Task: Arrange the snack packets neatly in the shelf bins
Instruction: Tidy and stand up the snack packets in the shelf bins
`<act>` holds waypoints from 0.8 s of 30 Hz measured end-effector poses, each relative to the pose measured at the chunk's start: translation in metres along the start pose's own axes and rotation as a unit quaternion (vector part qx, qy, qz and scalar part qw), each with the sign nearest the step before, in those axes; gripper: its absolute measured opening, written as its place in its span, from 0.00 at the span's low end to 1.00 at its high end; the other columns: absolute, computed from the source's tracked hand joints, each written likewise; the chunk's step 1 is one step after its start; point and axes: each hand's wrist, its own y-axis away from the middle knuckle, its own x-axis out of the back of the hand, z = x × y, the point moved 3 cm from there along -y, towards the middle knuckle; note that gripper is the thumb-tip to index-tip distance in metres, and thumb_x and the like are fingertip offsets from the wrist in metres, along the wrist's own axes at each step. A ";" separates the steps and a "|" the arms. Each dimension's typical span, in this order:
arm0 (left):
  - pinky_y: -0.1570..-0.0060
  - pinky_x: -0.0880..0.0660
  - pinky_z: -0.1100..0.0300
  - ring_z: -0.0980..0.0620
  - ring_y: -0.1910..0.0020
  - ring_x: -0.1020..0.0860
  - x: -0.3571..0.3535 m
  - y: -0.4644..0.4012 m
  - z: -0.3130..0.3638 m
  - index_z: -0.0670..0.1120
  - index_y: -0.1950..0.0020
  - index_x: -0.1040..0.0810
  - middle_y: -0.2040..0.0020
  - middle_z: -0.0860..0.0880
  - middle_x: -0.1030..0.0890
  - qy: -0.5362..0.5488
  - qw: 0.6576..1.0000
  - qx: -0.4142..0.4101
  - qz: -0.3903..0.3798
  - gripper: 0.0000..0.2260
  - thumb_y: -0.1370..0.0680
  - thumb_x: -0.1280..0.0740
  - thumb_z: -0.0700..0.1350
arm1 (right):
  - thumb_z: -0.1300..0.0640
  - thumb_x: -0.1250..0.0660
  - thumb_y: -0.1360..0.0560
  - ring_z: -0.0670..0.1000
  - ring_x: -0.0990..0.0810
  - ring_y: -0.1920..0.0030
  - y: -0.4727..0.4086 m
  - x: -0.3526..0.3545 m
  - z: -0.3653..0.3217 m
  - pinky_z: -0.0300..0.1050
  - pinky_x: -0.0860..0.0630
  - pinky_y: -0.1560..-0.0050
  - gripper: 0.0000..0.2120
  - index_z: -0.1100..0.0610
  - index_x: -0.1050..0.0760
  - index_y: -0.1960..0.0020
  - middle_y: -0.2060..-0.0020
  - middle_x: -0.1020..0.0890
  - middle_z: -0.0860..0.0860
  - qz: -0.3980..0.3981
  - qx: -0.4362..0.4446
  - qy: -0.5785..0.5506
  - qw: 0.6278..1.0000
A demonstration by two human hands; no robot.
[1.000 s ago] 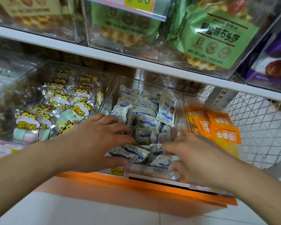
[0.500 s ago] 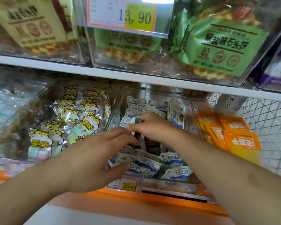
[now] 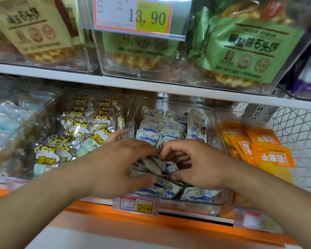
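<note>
Lying bunched over the middle bin [image 3: 217, 202], a handful of blue-white packets [image 3: 151, 166] is gripped between the left hand [image 3: 118, 166] and right hand [image 3: 201, 164], fingers curled round it. Yellow packets [image 3: 86, 130] and orange packets [image 3: 262, 148] are held in the bins beside.

Both hands meet over the clear middle bin [image 3: 212, 112], left hand [image 3: 120, 166] at 9 o'clock and right hand [image 3: 201, 164] at 3 o'clock, together holding a bunch of blue-and-white packets [image 3: 151, 167]; orange packets [image 3: 269, 153] occupy the neighbouring bin at 3 o'clock.
</note>
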 end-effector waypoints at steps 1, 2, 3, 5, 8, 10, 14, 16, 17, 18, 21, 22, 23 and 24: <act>0.21 0.58 0.51 0.67 0.30 0.33 -0.002 0.001 0.003 0.62 0.24 0.34 0.32 0.65 0.26 -0.024 1.000 -0.009 -0.013 0.32 0.25 0.44 0.74 | 0.66 0.28 0.24 0.47 0.16 0.41 0.004 0.002 -0.002 0.56 0.20 0.35 0.17 0.47 0.19 0.42 0.43 0.14 0.46 -0.024 -0.006 -0.005 1.000; 0.21 0.59 0.50 0.66 0.31 0.32 -0.004 0.001 0.005 0.63 0.24 0.34 0.33 0.65 0.25 -0.041 0.999 -0.016 -0.019 0.32 0.25 0.44 0.74 | 0.65 0.30 0.25 0.50 0.16 0.40 0.007 0.005 -0.004 0.57 0.22 0.33 0.17 0.48 0.19 0.40 0.42 0.14 0.48 -0.048 -0.013 -0.014 0.999; 0.21 0.59 0.49 0.65 0.31 0.32 -0.004 0.003 0.007 0.64 0.24 0.35 0.33 0.66 0.24 -0.045 0.998 -0.021 -0.023 0.32 0.25 0.44 0.75 | 0.62 0.32 0.26 0.52 0.16 0.40 0.007 0.008 -0.005 0.59 0.22 0.33 0.18 0.49 0.18 0.40 0.43 0.14 0.51 -0.060 -0.019 -0.019 0.998; 0.20 0.61 0.49 0.66 0.31 0.33 -0.003 0.007 0.010 0.66 0.24 0.36 0.33 0.68 0.25 -0.024 0.999 -0.024 -0.030 0.32 0.25 0.44 0.75 | 0.58 0.33 0.24 0.54 0.16 0.47 -0.001 0.013 -0.003 0.58 0.19 0.40 0.12 0.48 0.16 0.44 0.47 0.15 0.54 -0.053 -0.032 -0.003 0.998; 0.21 0.61 0.50 0.66 0.29 0.36 -0.004 0.014 0.014 0.70 0.23 0.39 0.30 0.70 0.30 -0.022 0.999 -0.024 -0.041 0.31 0.26 0.44 0.76 | 0.57 0.33 0.16 0.51 0.13 0.50 -0.024 0.015 -0.003 0.50 0.15 0.53 0.07 0.47 0.19 0.47 0.48 0.17 0.47 0.000 -0.047 0.023 0.999; 0.20 0.60 0.49 0.66 0.28 0.37 -0.006 0.017 0.016 0.71 0.24 0.39 0.30 0.71 0.31 -0.026 0.999 -0.023 -0.037 0.31 0.26 0.43 0.75 | 0.59 0.33 0.16 0.49 0.15 0.45 -0.046 0.015 -0.004 0.48 0.17 0.45 0.09 0.48 0.19 0.40 0.45 0.16 0.45 0.030 -0.020 0.087 0.996; 0.20 0.59 0.50 0.68 0.28 0.38 -0.006 0.018 0.016 0.72 0.24 0.38 0.30 0.72 0.31 -0.026 0.999 -0.024 -0.030 0.30 0.25 0.45 0.76 | 0.66 0.37 0.17 0.49 0.23 0.30 -0.087 0.006 -0.009 0.45 0.25 0.31 0.22 0.51 0.25 0.25 0.28 0.22 0.49 0.001 -0.012 0.208 0.978; 0.21 0.59 0.51 0.69 0.27 0.40 -0.007 0.020 0.015 0.73 0.24 0.39 0.30 0.73 0.32 -0.024 0.999 -0.027 -0.022 0.29 0.25 0.46 0.76 | 0.69 0.37 0.18 0.51 0.24 0.28 -0.098 -0.002 -0.007 0.46 0.25 0.30 0.26 0.51 0.27 0.24 0.26 0.23 0.50 -0.028 -0.017 0.246 0.969; 0.21 0.59 0.51 0.69 0.27 0.40 -0.007 0.021 0.015 0.73 0.25 0.39 0.30 0.74 0.32 -0.016 0.999 -0.027 -0.016 0.29 0.25 0.45 0.76 | 0.69 0.37 0.19 0.51 0.24 0.29 -0.102 -0.004 -0.006 0.47 0.25 0.31 0.27 0.51 0.26 0.24 0.27 0.23 0.50 -0.038 -0.018 0.249 0.968; 0.21 0.59 0.51 0.69 0.27 0.40 -0.007 0.021 0.015 0.73 0.25 0.39 0.30 0.73 0.32 -0.010 1.000 -0.026 -0.012 0.28 0.25 0.45 0.76 | 0.70 0.37 0.20 0.50 0.23 0.30 -0.105 -0.005 -0.006 0.47 0.23 0.32 0.27 0.50 0.26 0.25 0.27 0.22 0.49 -0.043 -0.019 0.241 0.969; 0.21 0.59 0.50 0.68 0.26 0.41 -0.009 0.022 0.015 0.74 0.24 0.41 0.29 0.73 0.33 -0.020 0.999 -0.024 -0.013 0.28 0.24 0.45 0.75 | 0.70 0.34 0.22 0.49 0.20 0.36 -0.111 -0.005 -0.001 0.49 0.19 0.37 0.26 0.49 0.23 0.28 0.33 0.19 0.48 -0.046 -0.027 0.215 0.975; 0.21 0.58 0.50 0.67 0.27 0.40 -0.010 0.022 0.014 0.74 0.24 0.40 0.29 0.73 0.32 -0.020 0.999 -0.025 -0.007 0.28 0.24 0.44 0.75 | 0.68 0.31 0.23 0.49 0.19 0.39 -0.112 -0.005 0.002 0.50 0.18 0.39 0.25 0.49 0.22 0.29 0.36 0.19 0.47 -0.042 -0.031 0.214 0.975; 0.21 0.58 0.50 0.67 0.27 0.39 -0.010 0.022 0.014 0.74 0.25 0.40 0.29 0.73 0.32 -0.017 1.000 -0.023 -0.001 0.28 0.24 0.43 0.74 | 0.66 0.27 0.24 0.49 0.19 0.41 -0.113 -0.006 0.005 0.51 0.17 0.42 0.24 0.48 0.22 0.31 0.39 0.19 0.47 -0.034 -0.036 0.215 0.975; 0.21 0.58 0.50 0.67 0.27 0.39 -0.010 0.023 0.014 0.74 0.25 0.41 0.29 0.73 0.32 -0.016 1.000 -0.021 -0.001 0.28 0.24 0.43 0.74 | 0.64 0.24 0.25 0.49 0.19 0.43 -0.115 -0.007 0.008 0.49 0.16 0.45 0.23 0.48 0.21 0.34 0.41 0.18 0.46 -0.019 -0.040 0.216 0.975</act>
